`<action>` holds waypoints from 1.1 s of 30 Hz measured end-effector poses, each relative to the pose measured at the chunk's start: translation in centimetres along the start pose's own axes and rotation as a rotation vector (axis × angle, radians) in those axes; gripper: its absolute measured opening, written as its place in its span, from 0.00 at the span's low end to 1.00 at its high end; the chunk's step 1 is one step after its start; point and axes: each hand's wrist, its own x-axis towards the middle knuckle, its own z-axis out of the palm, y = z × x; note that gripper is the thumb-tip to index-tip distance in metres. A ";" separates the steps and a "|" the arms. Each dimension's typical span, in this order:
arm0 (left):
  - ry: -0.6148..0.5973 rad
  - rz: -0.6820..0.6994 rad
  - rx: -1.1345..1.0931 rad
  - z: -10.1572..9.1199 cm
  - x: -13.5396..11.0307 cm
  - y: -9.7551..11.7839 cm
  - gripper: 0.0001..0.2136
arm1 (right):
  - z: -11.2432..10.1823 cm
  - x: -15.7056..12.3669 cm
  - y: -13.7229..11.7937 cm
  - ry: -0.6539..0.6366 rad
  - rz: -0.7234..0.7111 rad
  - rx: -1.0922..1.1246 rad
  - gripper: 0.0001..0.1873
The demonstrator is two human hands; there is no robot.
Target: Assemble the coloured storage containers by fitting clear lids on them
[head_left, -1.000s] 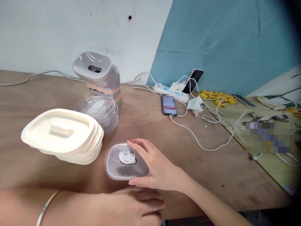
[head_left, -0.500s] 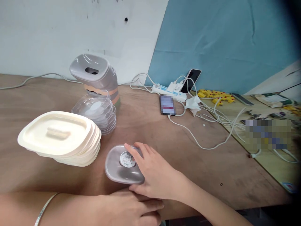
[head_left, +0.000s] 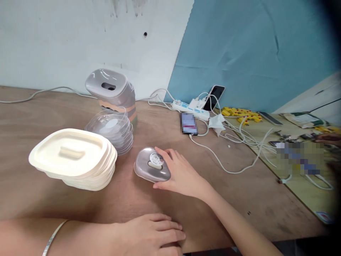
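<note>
My right hand [head_left: 181, 172] grips a grey plastic container [head_left: 151, 167] with a round label on top and holds it tilted just above the wooden table [head_left: 165, 199]. My left hand [head_left: 153, 234] lies flat on the table near the front edge, fingers stretched out and empty, with a thin bracelet on the forearm. To the left stands a stack of cream lids [head_left: 73, 158]. Behind it sits a stack of clear lids [head_left: 113, 129], and further back a leaning stack of grey containers [head_left: 113, 90].
A power strip [head_left: 190, 106] with white cables, a phone on the table [head_left: 188, 123], a phone leaning on the blue wall [head_left: 214, 96] and crumpled tissue lie at the back right. Yellow pieces [head_left: 239, 113] and papers sit on a second surface at right.
My right hand has lifted the grey container from flat on the table and moved it up and to the right, tilting it. My left hand stays on the table.
</note>
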 end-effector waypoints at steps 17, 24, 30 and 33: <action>0.011 0.016 0.043 0.2 -0.1 0.0 0.13 | 2.3 0.5 -0.2 0.199 0.106 0.048 0.48; 0.076 0.020 0.067 0.6 -0.2 -0.1 0.16 | 3.5 1.3 1.7 0.462 0.123 0.000 0.36; 0.275 -0.032 0.010 3.1 -0.1 -0.6 0.16 | 2.5 1.0 2.2 0.717 0.127 -0.078 0.34; 0.240 -0.041 -0.016 4.3 -0.3 -1.1 0.16 | 2.4 0.3 1.9 0.777 -0.076 -0.045 0.10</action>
